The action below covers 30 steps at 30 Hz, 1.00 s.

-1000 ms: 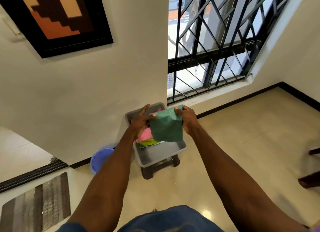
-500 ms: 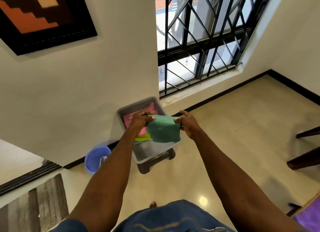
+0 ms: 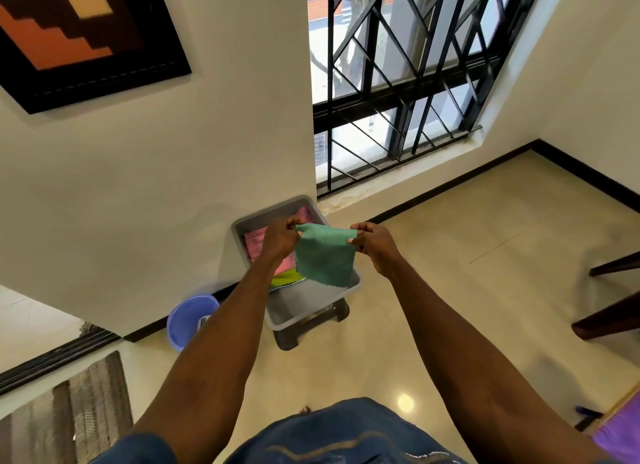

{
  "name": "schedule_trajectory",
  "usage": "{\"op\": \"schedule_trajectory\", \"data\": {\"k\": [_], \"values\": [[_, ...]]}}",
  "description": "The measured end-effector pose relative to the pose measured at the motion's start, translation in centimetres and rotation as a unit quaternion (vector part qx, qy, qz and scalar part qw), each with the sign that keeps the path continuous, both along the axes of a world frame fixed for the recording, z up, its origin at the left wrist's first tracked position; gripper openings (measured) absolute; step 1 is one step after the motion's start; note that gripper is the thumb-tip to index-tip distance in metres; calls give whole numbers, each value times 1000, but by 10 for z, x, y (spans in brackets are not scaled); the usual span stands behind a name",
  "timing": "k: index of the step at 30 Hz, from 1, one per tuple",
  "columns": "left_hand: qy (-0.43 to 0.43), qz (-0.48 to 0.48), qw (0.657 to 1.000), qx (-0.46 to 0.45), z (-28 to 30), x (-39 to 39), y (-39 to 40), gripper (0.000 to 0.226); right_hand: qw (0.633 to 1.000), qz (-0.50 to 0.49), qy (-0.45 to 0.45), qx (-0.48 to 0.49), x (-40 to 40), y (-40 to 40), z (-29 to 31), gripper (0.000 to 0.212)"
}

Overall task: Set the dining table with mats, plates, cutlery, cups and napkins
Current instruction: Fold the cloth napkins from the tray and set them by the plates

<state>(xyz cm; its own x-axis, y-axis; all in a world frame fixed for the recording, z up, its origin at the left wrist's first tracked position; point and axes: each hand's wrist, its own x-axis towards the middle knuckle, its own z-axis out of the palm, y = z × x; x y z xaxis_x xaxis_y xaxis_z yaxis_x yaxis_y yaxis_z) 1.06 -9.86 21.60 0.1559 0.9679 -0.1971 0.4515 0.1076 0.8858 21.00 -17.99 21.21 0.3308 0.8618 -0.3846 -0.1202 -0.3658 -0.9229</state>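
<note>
From the head camera, looking down: the person stands over a grey plastic tub (image 3: pixel 313 304) that rests on a dark low stool (image 3: pixel 311 328) close against the cream wall (image 3: pixel 166 186). Both arms reach forward. The left hand (image 3: pixel 278 240) pinches the top left corner of a green napkin (image 3: pixel 325 255), thumb and fingers curled onto the cloth; the right hand (image 3: pixel 374 243) pinches the top right corner the same way. The napkin hangs spread between them, its top edge taut, its lower edge loose above the tub's near half. Inside the tub, at the far end, lie a pink cloth (image 3: pixel 256 247) and a yellow-green cloth (image 3: pixel 285 279) beneath it; the near floor of the tub shows bare grey.

Left of the stool a blue basin (image 3: pixel 188 320) sits on the floor by the black skirting. A striped floor mat (image 3: pixel 65 415) lies at the lower left. To the right the glossy tiled floor (image 3: pixel 467 255) runs open as far as dark wooden chair legs (image 3: pixel 609 307) at the frame's edge. A barred window (image 3: pixel 398 82) stands behind the tub, a framed picture (image 3: pixel 79 34) hangs on the wall.
</note>
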Motion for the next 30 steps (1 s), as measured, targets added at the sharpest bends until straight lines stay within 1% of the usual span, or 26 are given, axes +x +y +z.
{"op": "schedule_trajectory", "data": {"k": [2, 5, 8, 10, 11, 12, 15, 17, 18, 19, 21, 24, 26, 28, 30], "values": [[-2, -16, 1000, 19, 4, 3, -2, 37, 997, -9, -71, 9, 0, 1, 2, 21], [2, -32, 999, 41, 6, 5, -1, 30, 988, -27, -153, 12, 1, 2, 5, 19], [28, -27, 997, 70, 4, 7, 3, 24, 980, -39, -194, 23, 2, 2, 8, 16], [41, -25, 996, 80, 3, 8, 5, 9, 977, -48, -208, 28, 4, 4, 9, 16], [44, -25, 995, 84, 4, 8, 5, 5, 975, -51, -213, 29, 4, 4, 10, 15], [43, -28, 995, 86, 5, 8, 6, 6, 975, -54, -216, 28, 5, 5, 11, 12], [4, -44, 996, 75, 13, 9, 5, 10, 979, -63, -193, 27, 10, 8, 13, 5], [-43, -40, 997, 54, 19, 13, 4, 8, 983, -68, -167, 34, 12, 11, 18, 2], [-67, -32, 996, 44, 22, 15, 4, 11, 985, -73, -152, 38, 12, 13, 21, 1], [-83, -22, 996, 36, 26, 18, 4, 11, 987, -78, -135, 43, 12, 14, 23, 5], [-102, 6, 994, 31, 30, 23, 6, 6, 992, -75, -95, 46, 12, 15, 27, 23], [-125, 56, 991, 11, 32, 28, 8, 11, 998, -32, -7, 56, 13, 10, 27, 53], [-146, 78, 986, -25, 28, 29, 9, 12, 998, -2, 36, 44, 12, 5, 23, 64], [-169, 93, 980, -53, 24, 28, 8, 13, 998, -5, 56, 26, 10, 0, 18, 59], [-167, 94, 980, -51, 17, 26, 7, 16, 998, -35, 50, 24, 9, -3, 9, 44]]}}
